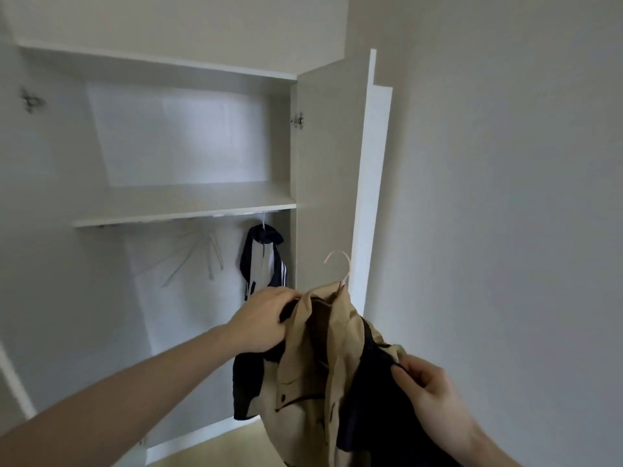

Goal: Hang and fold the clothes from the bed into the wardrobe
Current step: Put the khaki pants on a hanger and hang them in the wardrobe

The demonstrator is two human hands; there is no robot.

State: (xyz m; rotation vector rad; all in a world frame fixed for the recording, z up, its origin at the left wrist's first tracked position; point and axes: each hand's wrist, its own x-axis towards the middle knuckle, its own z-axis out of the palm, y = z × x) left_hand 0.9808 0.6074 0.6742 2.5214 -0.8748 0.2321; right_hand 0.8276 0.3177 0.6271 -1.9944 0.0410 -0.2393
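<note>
**Entry: tan jacket on hanger, held in front of open wardrobe**

**Right hand** [428,389]: nearest to you, low right. Your fingers are curled and pinching the dark fabric at the jacket's right shoulder. Closed tight on cloth, nothing else in it.

**Left hand** [266,320]: your arm reaches in from the lower left. Fingers wrapped over the left shoulder of the garment, gripping cloth and possibly the hanger arm beneath; the picture does not show which.

**Tan jacket** [303,375]: beige shell with dark lining and dark sleeves, hanging bunched between your two hands, in the air just before the wardrobe opening. Collar is up around the hanger neck.

**Hanger** [340,264]: pale hook stands clear above the collar, free of any rail.

**Hazards, as judged from here:**
- The jacket looks lopsided on the hanger; release either shoulder early and it may slide off.
- No hand is on the hook; steering it to the rail by the shoulders alone may miss.
- The open wardrobe door [330,170] stands just behind the hook, which could catch its edge.

**Wardrobe** [182,207]: beyond, a white shelf with a rail under it.

**Navy and white jacket** [264,261]: already hung at the rail's right end. Crowding it could knock it loose.

**Spare hangers** [199,257]: pale, left of it, blurred.
</note>
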